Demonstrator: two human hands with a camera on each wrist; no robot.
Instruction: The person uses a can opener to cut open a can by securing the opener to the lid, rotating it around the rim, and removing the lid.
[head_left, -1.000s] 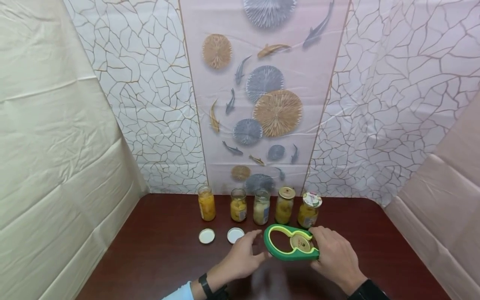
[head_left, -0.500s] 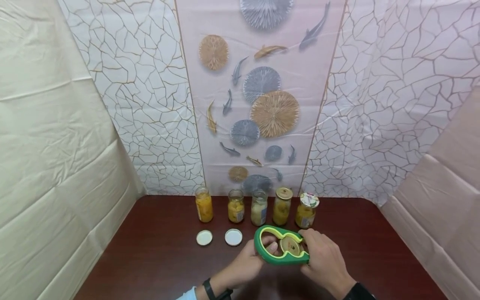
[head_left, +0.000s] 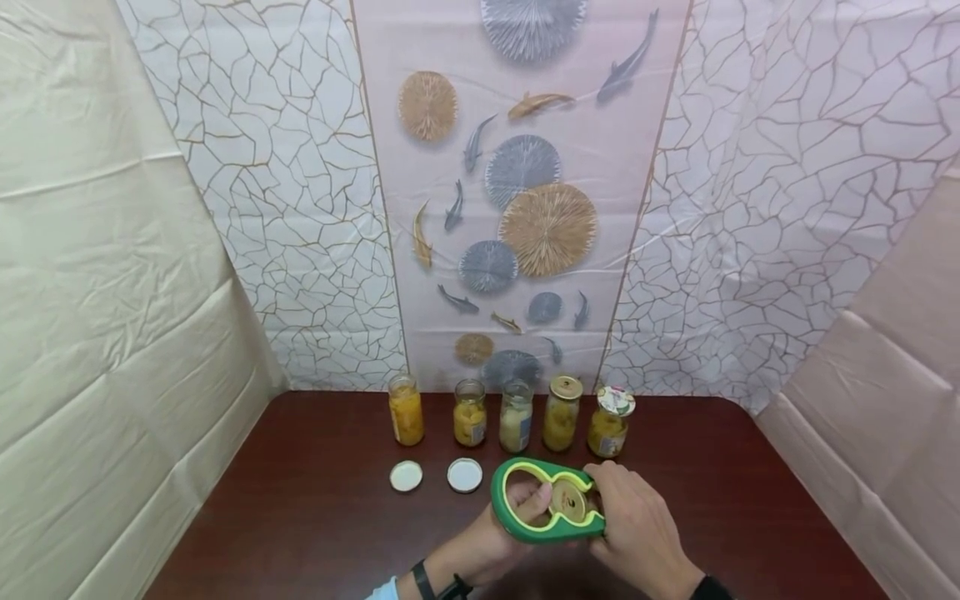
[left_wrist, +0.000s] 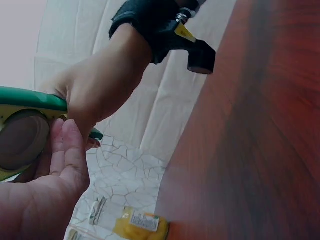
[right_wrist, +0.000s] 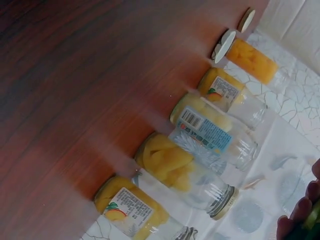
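Note:
A green jar opener (head_left: 558, 532) with a yellow-green lining is held above the table, my right hand (head_left: 637, 525) gripping its right end. A gold jar lid (head_left: 573, 500) sits in the opener's right-hand opening. My left hand (head_left: 491, 546) is under the opener's left part, its thumb showing through the larger opening against the lid's edge. From below, in the left wrist view, the lid's underside (left_wrist: 22, 140) shows, with my left fingers (left_wrist: 72, 150) at its rim. Only fingertips of the right hand (right_wrist: 302, 210) show in the right wrist view.
Along the back of the table (head_left: 315, 517) stand an orange-filled jar (head_left: 407, 419), a small yellow-filled jar (head_left: 470, 423) and a pale-filled jar (head_left: 516, 427), all lidless. Right of them are a gold-lidded jar (head_left: 561, 423) and a patterned-lid jar (head_left: 609, 432). Two lids (head_left: 406, 476) lie in front.
My left hand has come from beside the opener to underneath it, its thumb now at the lid. The opener and right hand have shifted left and slightly down.

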